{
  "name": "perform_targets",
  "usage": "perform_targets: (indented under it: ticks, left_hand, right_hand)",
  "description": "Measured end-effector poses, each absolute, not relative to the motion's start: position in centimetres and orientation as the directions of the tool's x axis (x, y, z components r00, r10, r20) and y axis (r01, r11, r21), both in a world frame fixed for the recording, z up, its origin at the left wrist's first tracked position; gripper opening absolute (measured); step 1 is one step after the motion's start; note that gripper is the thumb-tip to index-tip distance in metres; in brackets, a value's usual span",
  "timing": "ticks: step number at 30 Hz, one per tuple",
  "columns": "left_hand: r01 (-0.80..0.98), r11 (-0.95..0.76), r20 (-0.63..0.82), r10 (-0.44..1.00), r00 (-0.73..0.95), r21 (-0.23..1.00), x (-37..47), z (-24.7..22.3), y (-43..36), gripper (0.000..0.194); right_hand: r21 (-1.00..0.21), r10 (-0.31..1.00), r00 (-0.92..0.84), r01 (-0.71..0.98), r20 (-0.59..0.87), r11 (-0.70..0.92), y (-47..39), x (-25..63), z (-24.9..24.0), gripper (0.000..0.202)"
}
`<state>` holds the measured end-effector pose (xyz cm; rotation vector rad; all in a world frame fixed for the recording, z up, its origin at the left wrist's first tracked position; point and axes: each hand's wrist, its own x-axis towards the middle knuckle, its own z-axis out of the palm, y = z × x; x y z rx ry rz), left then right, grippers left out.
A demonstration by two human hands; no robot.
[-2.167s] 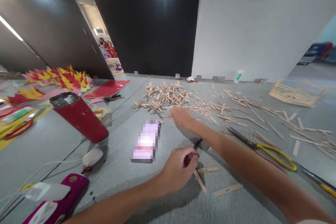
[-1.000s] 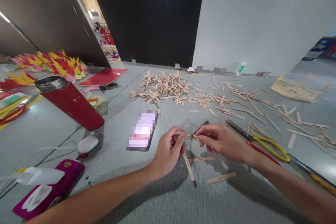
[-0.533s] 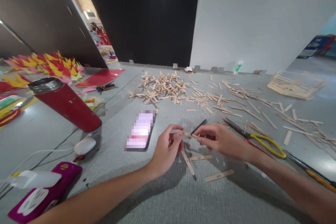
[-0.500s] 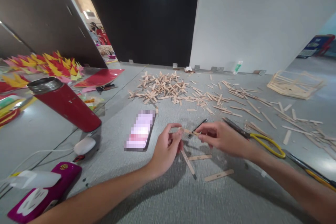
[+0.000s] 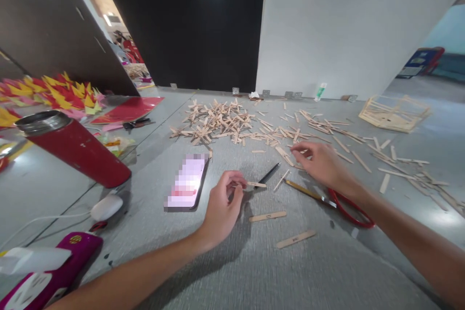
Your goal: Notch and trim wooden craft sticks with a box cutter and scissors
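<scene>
The left hand (image 5: pixel 223 208) pinches a stick (image 5: pixel 257 185) at one end, likely leaving the rest exposed; right hand (image 5: pixel 321 162), grip unclear.

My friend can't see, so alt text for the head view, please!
The left hand holds a wooden stick over a grey surface; the right hand is near scattered sticks. A phone and red flask are on the left.

My grey table (image 5: pixel 232 276) bears a phone (image 5: pixel 187 181) left of my left hand (image 5: pixel 222 206), a pen (image 5: pixel 268 175) right, sticks (image 5: pixel 218 120) beyond.
</scene>
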<state>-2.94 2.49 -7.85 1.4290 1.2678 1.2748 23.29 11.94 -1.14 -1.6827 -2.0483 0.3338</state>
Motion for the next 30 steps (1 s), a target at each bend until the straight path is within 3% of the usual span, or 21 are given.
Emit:
perform_targets:
  ticks: [7, 14, 19, 23, 27, 30]
  left_hand:
    - [0.28, -0.188, 0.215, 0.974, -0.071, 0.941, -3.1, -7.8, 2.5, 0.018]
    - [0.354, -0.246, 0.258, 0.966, 0.011, 0.902, -3.1, -7.7, 2.3, 0.016]
    - [0.441, -0.328, 0.336, 0.94, 0.061, 0.836, -3.2, -8.2, 2.4, 0.024]
    - [0.512, -0.405, 0.434, 0.898, 0.067, 0.757, -3.3, -9.1, 2.5, 0.028]
    - [0.553, -0.487, 0.526, 0.845, 0.101, 0.676, -3.5, -9.6, 2.2, 0.035]
    - [0.571, -0.547, 0.581, 0.801, 0.145, 0.612, -3.4, -9.4, 1.9, 0.035]
  right_hand:
    - [-0.418, 0.946, -0.318, 0.853, 0.059, 0.313, 11.2, 22.7, -1.2, 0.027]
    - [-0.383, 0.903, -0.418, 0.854, -0.098, 0.353, 10.3, 22.3, -0.2, 0.025]
    - [-0.363, 0.832, -0.506, 0.837, -0.226, 0.41, 9.6, 22.5, 0.0, 0.014]
    - [-0.319, 0.789, -0.536, 0.836, -0.299, 0.447, 7.3, 21.8, -0.4, 0.018]
    - [-0.279, 0.776, -0.544, 0.837, -0.32, 0.471, 6.3, 21.3, -0.3, 0.014]
    - [-0.228, 0.837, -0.489, 0.868, -0.244, 0.441, 8.8, 23.0, -0.2, 0.012]
